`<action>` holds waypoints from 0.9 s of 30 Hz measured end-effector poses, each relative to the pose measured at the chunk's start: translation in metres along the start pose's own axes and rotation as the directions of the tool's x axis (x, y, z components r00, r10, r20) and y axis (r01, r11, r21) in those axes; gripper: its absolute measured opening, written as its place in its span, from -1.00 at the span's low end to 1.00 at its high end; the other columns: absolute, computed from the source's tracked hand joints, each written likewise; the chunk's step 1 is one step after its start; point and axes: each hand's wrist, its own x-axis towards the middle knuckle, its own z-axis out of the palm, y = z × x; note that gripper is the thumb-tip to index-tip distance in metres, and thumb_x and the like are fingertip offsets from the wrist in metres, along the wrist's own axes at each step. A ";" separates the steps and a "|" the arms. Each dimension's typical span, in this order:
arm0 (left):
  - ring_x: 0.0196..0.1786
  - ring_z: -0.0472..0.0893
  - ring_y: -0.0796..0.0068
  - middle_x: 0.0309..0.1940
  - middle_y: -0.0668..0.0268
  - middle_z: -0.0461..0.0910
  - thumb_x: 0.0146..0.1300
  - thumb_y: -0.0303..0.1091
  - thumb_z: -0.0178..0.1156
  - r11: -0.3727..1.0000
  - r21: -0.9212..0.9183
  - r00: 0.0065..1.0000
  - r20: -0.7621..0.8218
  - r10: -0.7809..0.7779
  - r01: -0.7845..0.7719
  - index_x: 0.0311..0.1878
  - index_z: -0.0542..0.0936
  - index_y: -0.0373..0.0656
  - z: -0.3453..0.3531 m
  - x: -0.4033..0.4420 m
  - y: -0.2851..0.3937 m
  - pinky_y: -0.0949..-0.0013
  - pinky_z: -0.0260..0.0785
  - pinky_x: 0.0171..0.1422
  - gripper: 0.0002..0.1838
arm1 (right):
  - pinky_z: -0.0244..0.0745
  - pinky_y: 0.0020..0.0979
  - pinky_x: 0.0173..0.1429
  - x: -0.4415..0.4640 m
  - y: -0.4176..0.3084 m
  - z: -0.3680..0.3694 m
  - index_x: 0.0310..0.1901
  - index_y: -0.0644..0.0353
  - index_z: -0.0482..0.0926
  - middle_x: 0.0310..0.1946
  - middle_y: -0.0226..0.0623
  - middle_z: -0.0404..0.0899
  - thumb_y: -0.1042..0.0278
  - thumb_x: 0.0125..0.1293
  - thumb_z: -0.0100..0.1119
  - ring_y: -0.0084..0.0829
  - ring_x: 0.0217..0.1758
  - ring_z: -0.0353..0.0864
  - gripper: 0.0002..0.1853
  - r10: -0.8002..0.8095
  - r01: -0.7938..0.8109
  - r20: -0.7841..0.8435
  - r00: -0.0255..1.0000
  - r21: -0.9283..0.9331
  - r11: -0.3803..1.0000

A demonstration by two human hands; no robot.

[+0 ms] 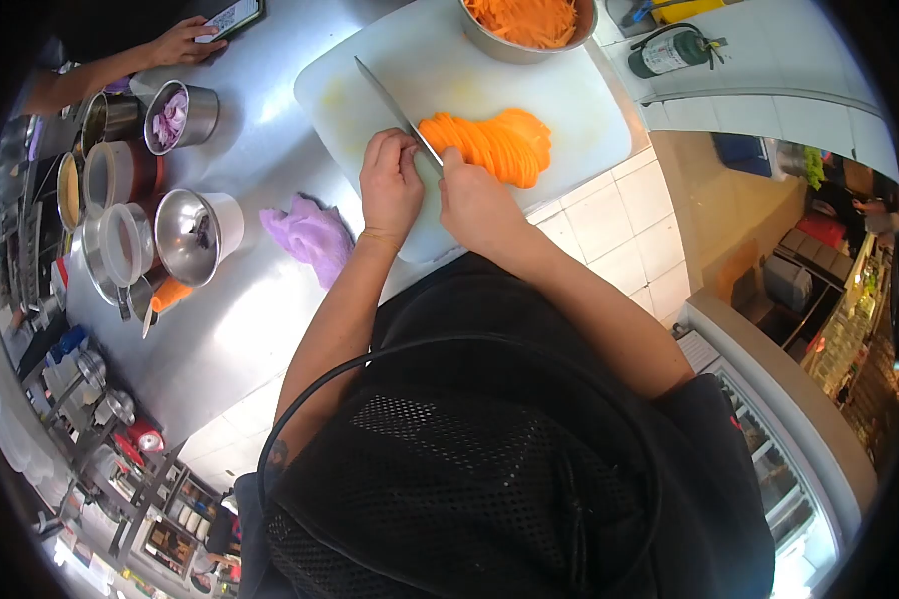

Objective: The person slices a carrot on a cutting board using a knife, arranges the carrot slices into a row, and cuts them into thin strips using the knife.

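Note:
My right hand (477,205) grips a kitchen knife (395,105) by its handle, and the blade slants up and left over the white cutting board (569,95). Close against the blade's left side is my left hand (388,188), its fingers curled together. Whether those fingers pinch anything is hidden. Thin orange carrot slices (494,147) lie fanned in an overlapping row just right of the blade. A metal bowl (529,50) at the board's far edge holds shredded carrot (524,18). A crumpled purple cloth (310,238) lies on the steel table left of my left forearm.
On the steel table (240,329) at left stand several containers, including a metal pot (215,115) with purple pieces and a tilted steel bowl (185,238). An orange-handled peeler-like tool (168,295) lies nearby. Another person's hand (182,42) holds a phone (232,18). A fire extinguisher (669,55) is at right.

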 end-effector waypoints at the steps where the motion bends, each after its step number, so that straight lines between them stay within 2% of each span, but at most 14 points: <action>1: -0.05 0.66 -0.03 -0.10 0.07 0.65 0.29 -0.69 0.25 1.000 -0.009 1.000 0.001 -0.005 0.005 -0.16 0.59 -0.29 0.000 0.000 0.000 0.09 0.55 0.06 -0.88 | 0.62 0.19 -0.05 0.000 0.001 0.002 -0.07 0.43 0.40 -0.34 0.36 0.67 0.55 0.35 0.14 0.33 -0.20 0.73 -0.80 -0.018 0.019 -0.022 1.000 0.015 1.000; 2: -0.05 0.65 -0.04 -0.11 0.07 0.64 0.29 -0.69 0.25 1.000 -0.017 1.000 0.002 -0.008 0.008 -0.15 0.58 -0.30 -0.001 0.001 -0.001 0.08 0.55 0.06 -0.87 | 0.59 0.21 -0.07 0.001 0.002 0.004 -0.08 0.45 0.38 -0.38 0.37 0.65 0.51 0.43 0.15 0.35 -0.23 0.70 -0.81 -0.037 0.039 -0.045 0.998 0.031 0.999; 6: -0.06 0.64 -0.06 -0.12 0.07 0.63 0.28 -0.70 0.25 0.994 -0.078 0.996 0.054 -0.076 0.080 -0.15 0.57 -0.30 -0.005 0.005 0.004 0.06 0.53 0.06 -0.86 | 0.59 0.20 -0.08 0.002 0.001 0.003 -0.07 0.44 0.38 -0.37 0.37 0.65 0.51 0.43 0.15 0.35 -0.22 0.70 -0.81 -0.019 0.019 -0.049 0.999 0.000 1.000; 9: -0.06 0.64 -0.07 -0.13 0.06 0.62 0.29 -0.69 0.25 0.999 -0.038 0.994 0.107 -0.034 0.038 -0.16 0.58 -0.29 -0.009 0.014 -0.006 0.04 0.51 0.07 -0.87 | 0.58 0.21 -0.07 0.002 0.002 0.002 -0.06 0.43 0.39 -0.37 0.37 0.65 0.51 0.43 0.15 0.34 -0.22 0.70 -0.81 -0.011 0.012 -0.048 0.999 0.017 1.000; 11: -0.06 0.64 -0.07 -0.13 0.05 0.62 0.29 -0.68 0.24 0.997 0.054 0.995 0.080 -0.061 0.057 -0.15 0.59 -0.28 -0.010 0.030 -0.016 0.02 0.50 0.07 -0.87 | 0.58 0.20 -0.06 0.000 0.001 -0.001 -0.05 0.42 0.39 -0.37 0.34 0.64 0.50 0.44 0.14 0.32 -0.21 0.70 -0.81 -0.028 0.031 -0.054 0.998 0.048 0.998; 12: -0.06 0.64 -0.06 -0.12 0.04 0.62 0.30 -0.66 0.25 0.997 0.036 0.996 0.054 -0.067 0.065 -0.14 0.61 -0.26 -0.010 0.040 -0.023 0.02 0.49 0.06 -0.87 | 0.58 0.20 -0.06 -0.001 -0.001 0.000 -0.05 0.42 0.39 -0.37 0.34 0.64 0.50 0.44 0.14 0.32 -0.21 0.70 -0.81 -0.011 0.014 -0.063 0.998 0.049 0.999; 14: -0.07 0.66 -0.03 -0.12 0.05 0.64 0.29 -0.67 0.26 0.995 0.100 0.999 0.051 -0.001 -0.004 -0.15 0.60 -0.27 -0.015 0.067 -0.046 0.04 0.51 0.05 -0.88 | 0.58 0.18 -0.06 0.000 -0.005 0.002 -0.05 0.42 0.39 -0.39 0.32 0.64 0.50 0.44 0.13 0.30 -0.22 0.70 -0.81 0.024 -0.025 -0.040 0.999 -0.008 1.000; 16: -0.10 0.70 0.10 -0.15 0.10 0.67 0.31 -0.68 0.27 0.992 0.098 0.995 0.043 -0.086 0.082 -0.07 0.62 -0.26 -0.017 0.093 -0.061 0.10 0.55 0.02 -0.82 | 0.58 0.16 -0.07 -0.001 -0.003 0.004 -0.05 0.42 0.39 -0.38 0.31 0.65 0.49 0.45 0.12 0.29 -0.22 0.71 -0.81 0.027 -0.027 -0.048 0.998 0.006 1.000; 17: -0.10 0.70 0.10 -0.15 0.10 0.67 0.31 -0.68 0.27 0.993 0.088 0.995 0.061 -0.079 0.073 -0.07 0.62 -0.26 -0.020 0.103 -0.067 0.10 0.55 0.02 -0.82 | 0.59 0.15 -0.08 -0.001 -0.002 0.005 -0.05 0.42 0.39 -0.38 0.31 0.65 0.49 0.45 0.12 0.28 -0.21 0.71 -0.82 0.012 -0.011 -0.045 0.999 0.019 1.000; 20: -0.13 0.72 0.29 -0.15 0.16 0.70 0.35 -0.68 0.28 0.988 0.086 0.959 0.246 -0.143 0.125 0.18 0.58 -0.21 -0.029 0.122 -0.065 0.20 0.60 0.04 -0.64 | 0.58 0.15 -0.09 -0.002 -0.003 0.004 -0.06 0.42 0.39 -0.39 0.28 0.66 0.50 0.45 0.11 0.27 -0.24 0.72 -0.82 0.042 -0.041 -0.040 0.998 0.012 0.999; 23: -0.10 0.72 0.24 -0.11 0.14 0.70 0.39 -0.66 0.25 0.996 0.062 0.949 0.304 -0.084 0.068 0.19 0.58 -0.21 -0.032 0.120 -0.067 0.18 0.61 0.07 -0.66 | 0.57 0.17 -0.10 -0.003 -0.011 0.003 -0.06 0.42 0.39 -0.41 0.25 0.66 0.50 0.45 0.11 0.27 -0.27 0.71 -0.82 0.077 -0.078 -0.039 0.996 -0.031 0.996; 24: -0.10 0.72 0.24 -0.11 0.14 0.70 0.39 -0.66 0.25 0.996 0.057 0.949 0.304 -0.081 0.067 0.19 0.58 -0.21 -0.029 0.117 -0.072 0.18 0.61 0.07 -0.66 | 0.57 0.17 -0.10 -0.003 -0.012 0.003 -0.06 0.42 0.39 -0.41 0.25 0.66 0.50 0.45 0.11 0.27 -0.27 0.71 -0.82 0.079 -0.080 -0.042 0.996 -0.035 0.996; 26: -0.01 0.70 0.17 -0.05 0.14 0.70 0.44 -0.60 0.21 0.999 0.031 0.987 0.157 -0.034 0.029 0.16 0.60 -0.19 -0.019 0.108 -0.080 0.14 0.58 0.14 -0.73 | 0.56 0.18 -0.12 -0.005 -0.012 0.003 -0.05 0.41 0.38 -0.42 0.24 0.66 0.51 0.43 0.11 0.26 -0.29 0.70 -0.82 0.086 -0.088 -0.044 0.995 -0.050 0.995; 27: -0.01 0.70 0.17 -0.05 0.14 0.70 0.44 -0.60 0.21 0.999 0.024 0.988 0.151 -0.032 0.029 0.16 0.60 -0.19 -0.016 0.106 -0.080 0.14 0.58 0.14 -0.73 | 0.56 0.18 -0.12 -0.006 -0.012 0.002 -0.05 0.41 0.38 -0.42 0.24 0.66 0.51 0.43 0.11 0.26 -0.29 0.70 -0.82 0.084 -0.087 -0.046 0.995 -0.059 0.994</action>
